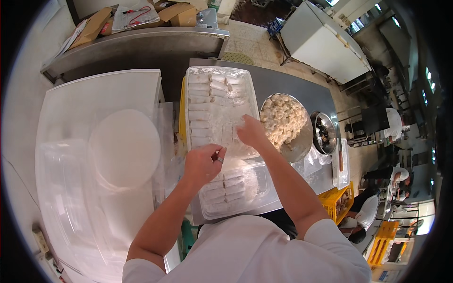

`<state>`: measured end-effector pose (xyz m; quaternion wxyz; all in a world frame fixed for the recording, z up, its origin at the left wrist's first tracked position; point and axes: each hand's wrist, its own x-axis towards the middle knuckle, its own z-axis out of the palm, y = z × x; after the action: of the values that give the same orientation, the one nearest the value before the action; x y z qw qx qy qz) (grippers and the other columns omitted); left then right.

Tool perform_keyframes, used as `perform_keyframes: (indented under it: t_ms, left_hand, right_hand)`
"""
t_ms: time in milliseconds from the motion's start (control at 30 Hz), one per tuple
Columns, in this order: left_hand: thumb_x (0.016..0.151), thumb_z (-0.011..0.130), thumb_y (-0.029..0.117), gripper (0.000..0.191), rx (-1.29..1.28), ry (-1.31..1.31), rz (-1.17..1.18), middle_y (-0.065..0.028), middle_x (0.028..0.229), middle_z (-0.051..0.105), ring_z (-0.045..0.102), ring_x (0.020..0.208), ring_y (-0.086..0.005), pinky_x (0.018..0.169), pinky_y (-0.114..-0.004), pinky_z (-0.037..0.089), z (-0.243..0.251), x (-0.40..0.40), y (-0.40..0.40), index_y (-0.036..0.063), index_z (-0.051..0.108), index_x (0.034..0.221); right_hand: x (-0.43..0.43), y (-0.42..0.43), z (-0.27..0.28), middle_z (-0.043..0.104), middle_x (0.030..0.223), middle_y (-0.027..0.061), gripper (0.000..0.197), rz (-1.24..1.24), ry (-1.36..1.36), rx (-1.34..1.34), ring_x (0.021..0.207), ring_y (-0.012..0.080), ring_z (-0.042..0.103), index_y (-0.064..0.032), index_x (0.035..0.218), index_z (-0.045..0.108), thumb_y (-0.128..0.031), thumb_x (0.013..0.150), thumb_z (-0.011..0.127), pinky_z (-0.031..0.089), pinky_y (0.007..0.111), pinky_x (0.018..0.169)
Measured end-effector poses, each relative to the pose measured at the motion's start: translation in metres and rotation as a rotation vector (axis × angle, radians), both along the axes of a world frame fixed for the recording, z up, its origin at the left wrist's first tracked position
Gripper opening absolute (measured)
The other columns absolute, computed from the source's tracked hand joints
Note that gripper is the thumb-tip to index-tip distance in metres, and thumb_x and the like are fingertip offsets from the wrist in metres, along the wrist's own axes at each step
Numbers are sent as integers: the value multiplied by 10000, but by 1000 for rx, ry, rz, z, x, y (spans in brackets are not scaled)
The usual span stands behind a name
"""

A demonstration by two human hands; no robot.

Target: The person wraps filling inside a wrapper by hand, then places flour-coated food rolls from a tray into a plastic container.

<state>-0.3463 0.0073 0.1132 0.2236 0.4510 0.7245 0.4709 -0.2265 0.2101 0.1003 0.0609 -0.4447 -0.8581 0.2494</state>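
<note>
In front of me stands a white plastic tray (253, 92) dusted with white powder, with rows of whitish rolls (199, 115) along its far and left parts. My right hand (250, 131) is over the tray's right side, fingers bent downward; whether they hold anything is hidden. My left hand (205, 163) is at the near left corner, thumb and forefinger pinched together, a ring on one finger; I cannot tell if something small is between them. A metal bowl (300, 148) of pale lumpy filling (283, 118) stands right of the tray. Nearer me, a clear plastic container (262, 177) shows more rolls.
Left is a white surface with a stack of round white sheets (124, 148). Farther right are a small metal bowl (331, 148) with dark pieces, a wooden-handled tool (340, 161) on a white tray, and a yellow crate (329, 201). Several people work at the far right.
</note>
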Motion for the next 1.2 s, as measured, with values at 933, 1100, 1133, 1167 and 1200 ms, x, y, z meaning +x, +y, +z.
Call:
perform_keyframes:
  t_ms: [933, 1100, 1133, 1167, 1200]
  left_hand:
    - [965, 806, 154, 101, 41, -64, 13, -54, 670, 671, 522, 553, -105, 539, -283, 437, -6, 5, 0, 54, 796, 965]
    - [942, 807, 131, 75, 86, 67, -97, -77, 719, 700, 582, 572, -146, 559, -308, 479, -1, 18, -4, 64, 797, 974]
    - [927, 808, 111, 72, 124, 120, -172, -89, 743, 711, 612, 585, -163, 570, -317, 497, 0, 22, -6, 67, 796, 983]
    - [927, 808, 111, 72, 125, 123, -182, -89, 743, 711, 612, 585, -163, 570, -317, 497, 0, 29, -9, 67, 796, 983]
    - [925, 799, 127, 113, 77, 121, -258, -108, 774, 723, 652, 626, -205, 602, -346, 521, -6, 34, -14, 75, 794, 1026]
  right_hand:
    - [163, -80, 49, 730, 988, 105, 357, -337, 443, -582, 835, 161, 681, 33, 1309, 628, 11, 955, 671, 566, 337, 738]
    - [187, -98, -41, 721, 1106, 118, 426, -505, 464, -876, 950, 162, 679, 46, 1353, 610, 1, 935, 676, 571, 363, 784]
    - [184, -99, -53, 716, 1133, 141, 462, -481, 466, -823, 985, 186, 684, 53, 1367, 600, -23, 920, 691, 571, 380, 814]
    - [185, -100, -62, 710, 1161, 164, 500, -458, 466, -768, 1019, 211, 690, 59, 1381, 590, -46, 906, 706, 572, 396, 843]
    - [180, -103, -61, 710, 1161, 164, 500, -452, 468, -776, 1019, 211, 690, 59, 1381, 590, -46, 906, 706, 572, 396, 843]
